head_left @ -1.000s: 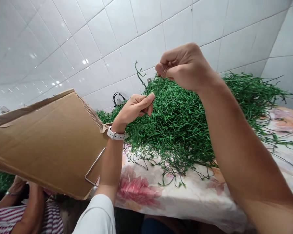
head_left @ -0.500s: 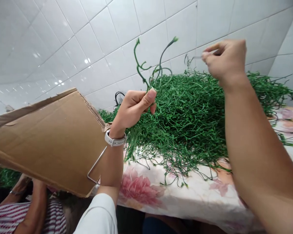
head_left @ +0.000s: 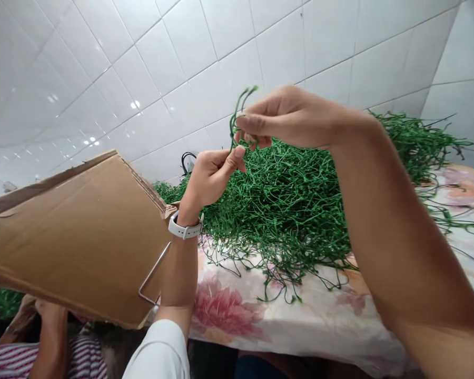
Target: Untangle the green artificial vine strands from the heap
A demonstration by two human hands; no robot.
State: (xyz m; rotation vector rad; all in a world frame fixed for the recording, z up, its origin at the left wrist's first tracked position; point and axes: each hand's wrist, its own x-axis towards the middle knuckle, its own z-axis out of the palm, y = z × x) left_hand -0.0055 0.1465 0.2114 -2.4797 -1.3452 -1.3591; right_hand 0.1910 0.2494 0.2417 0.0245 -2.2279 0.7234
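Several thin green stems (head_left: 234, 118) stand up between my two hands, above a large tangled green heap (head_left: 296, 195). My left hand (head_left: 217, 173), with a white watch band at the wrist, pinches their lower ends between thumb and fingers. From the right, my right hand (head_left: 276, 118) reaches over with thumb and fingers closed round the upper part of the same stems. Its fingertips are just above my left thumb. The heap lies behind and below both hands.
A cardboard sheet (head_left: 75, 231) slants at the left, with a bent metal wire (head_left: 154, 273) at its edge. Beyond it are another person's arms (head_left: 51, 331) and striped clothing. A flowered cloth (head_left: 308, 326) covers the table; a tiled wall (head_left: 205, 63) stands behind.
My right hand has come left and down to the stems at my left hand. The stems are now drawn closer together. My left hand has barely moved.
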